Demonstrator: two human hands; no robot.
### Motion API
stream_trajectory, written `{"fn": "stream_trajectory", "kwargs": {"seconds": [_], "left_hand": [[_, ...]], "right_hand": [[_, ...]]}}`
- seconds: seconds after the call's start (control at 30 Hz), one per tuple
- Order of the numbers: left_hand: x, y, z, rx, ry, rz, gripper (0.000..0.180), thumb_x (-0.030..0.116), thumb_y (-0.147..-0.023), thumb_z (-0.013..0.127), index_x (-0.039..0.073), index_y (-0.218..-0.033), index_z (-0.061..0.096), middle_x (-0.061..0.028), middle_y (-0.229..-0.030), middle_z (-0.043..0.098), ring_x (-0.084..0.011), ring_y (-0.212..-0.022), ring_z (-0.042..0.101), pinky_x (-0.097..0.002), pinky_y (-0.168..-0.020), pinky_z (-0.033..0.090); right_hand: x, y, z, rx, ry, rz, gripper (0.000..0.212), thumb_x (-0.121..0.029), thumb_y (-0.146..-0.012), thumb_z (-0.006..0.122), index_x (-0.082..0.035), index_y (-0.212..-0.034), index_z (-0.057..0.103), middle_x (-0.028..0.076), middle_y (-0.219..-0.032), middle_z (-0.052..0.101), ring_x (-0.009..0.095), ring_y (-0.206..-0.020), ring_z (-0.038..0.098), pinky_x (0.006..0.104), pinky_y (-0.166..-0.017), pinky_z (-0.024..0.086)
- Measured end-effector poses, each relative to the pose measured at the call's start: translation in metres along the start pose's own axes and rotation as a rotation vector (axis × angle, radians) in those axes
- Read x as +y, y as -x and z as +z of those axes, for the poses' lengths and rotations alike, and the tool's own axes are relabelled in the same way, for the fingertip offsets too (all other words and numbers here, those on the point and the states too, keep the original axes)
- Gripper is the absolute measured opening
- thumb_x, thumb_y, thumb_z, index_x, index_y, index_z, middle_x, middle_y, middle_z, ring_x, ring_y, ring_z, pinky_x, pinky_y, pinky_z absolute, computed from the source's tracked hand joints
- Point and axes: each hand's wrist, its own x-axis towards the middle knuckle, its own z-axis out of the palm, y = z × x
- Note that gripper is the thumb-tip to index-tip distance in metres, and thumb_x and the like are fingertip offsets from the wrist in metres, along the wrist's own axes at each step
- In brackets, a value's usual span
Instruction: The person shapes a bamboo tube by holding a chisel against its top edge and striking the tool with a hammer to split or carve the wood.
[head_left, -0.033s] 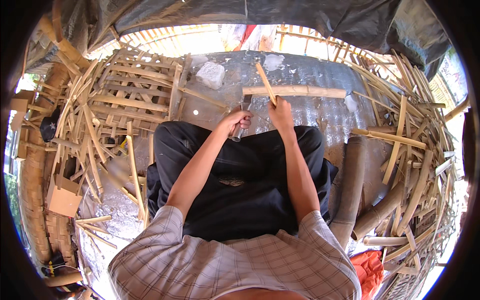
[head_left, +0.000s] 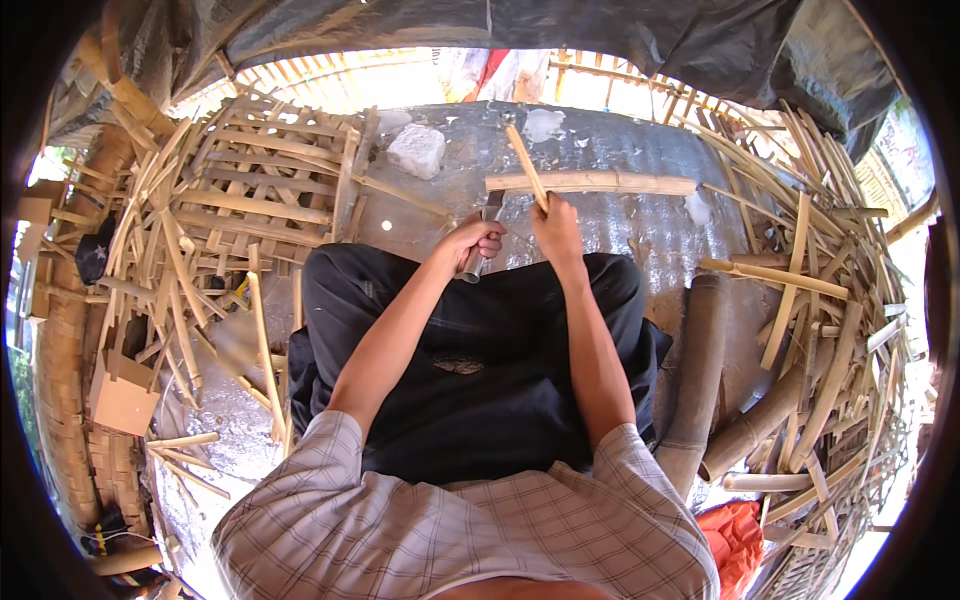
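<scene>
Closely curled hands point(head_left: 474, 240) round tool point(head_left: 473, 270), stick point(head_left: 525, 163)

Bare forearms point(head_left: 397, 335) forward over bent legs point(head_left: 350, 300), left hand point(head_left: 473, 242) and right hand point(head_left: 558, 228) near each other, both curled.

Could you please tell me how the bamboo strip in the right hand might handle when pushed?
The bamboo strip is probably fairly stiff, as it juts straight out beyond the right hand. It is likely light, being slim and held by that hand alone.
</scene>
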Motion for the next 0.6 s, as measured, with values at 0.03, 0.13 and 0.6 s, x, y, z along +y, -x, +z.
{"fn": "stream_trajectory", "kwargs": {"seconds": [0.03, 0.13, 0.6], "left_hand": [[0.002, -0.007, 0.001, -0.045, 0.033, -0.023, 0.027, -0.001, -0.09, 0.057, 0.01, -0.07, 0.041, 0.0031, -0.055, 0.039, -0.005, -0.039, 0.036, -0.0231, -0.035, 0.026], [0.015, -0.027, 0.017, -0.172, 0.145, -0.079, 0.033, 0.005, -0.093, 0.054, 0.011, -0.064, 0.04, 0.005, -0.049, 0.037, -0.0036, -0.036, 0.033, -0.0211, -0.033, 0.026], [-0.022, -0.097, 0.003, -0.145, 0.19, -0.153, 0.033, 0.021, -0.087, 0.063, 0.016, -0.068, 0.037, 0.0066, -0.054, 0.031, -0.0041, -0.044, 0.033, -0.0203, -0.04, 0.027]], "right_hand": [[-0.004, 0.001, 0.0, -0.007, 0.013, -0.001, 0.02, -0.012, -0.087, 0.059, 0.008, -0.089, 0.06, 0.032, -0.077, 0.062, 0.051, -0.08, 0.059, 0.0546, -0.067, 0.048], [-0.002, -0.002, -0.004, -0.025, -0.084, 0.012, 0.018, -0.011, -0.087, 0.059, 0.007, -0.086, 0.058, 0.031, -0.074, 0.06, 0.051, -0.077, 0.06, 0.0516, -0.063, 0.048], [0.074, -0.018, 0.022, -0.116, 0.073, 0.292, 0.024, -0.015, -0.085, 0.058, 0.007, -0.076, 0.058, 0.012, -0.059, 0.053, 0.016, -0.055, 0.051, 0.0388, -0.052, 0.041]]}}
